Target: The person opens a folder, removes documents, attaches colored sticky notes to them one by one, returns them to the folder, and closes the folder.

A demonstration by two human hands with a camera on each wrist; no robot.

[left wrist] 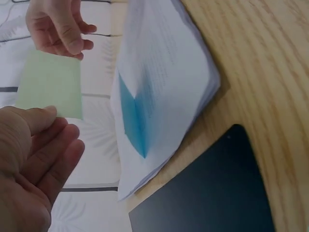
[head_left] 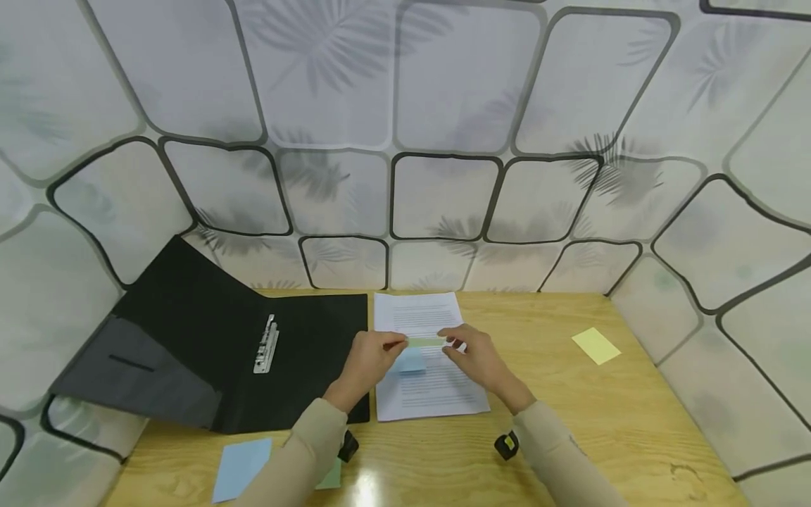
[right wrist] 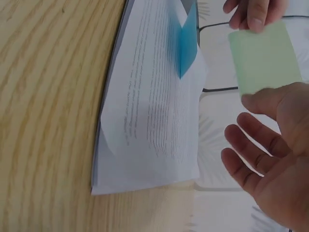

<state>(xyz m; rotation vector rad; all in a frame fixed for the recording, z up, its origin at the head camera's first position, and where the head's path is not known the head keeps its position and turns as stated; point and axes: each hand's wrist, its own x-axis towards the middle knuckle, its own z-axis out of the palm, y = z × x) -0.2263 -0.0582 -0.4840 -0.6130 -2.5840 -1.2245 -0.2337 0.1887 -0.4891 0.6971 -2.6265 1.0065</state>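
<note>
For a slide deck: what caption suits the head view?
Both hands, left and right, pinch a green note over a paper stack bearing a blue note.

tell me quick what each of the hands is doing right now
Left hand: pinches one end of the green sticky note.
Right hand: pinches the other end of the same note, above the paper stack.

Your right side: bare table [head_left: 557, 394] open, only the yellow note [head_left: 595, 346] there. Left is blocked by the open black folder [head_left: 209, 352]; wall panels [head_left: 443, 197] close behind.
</note>
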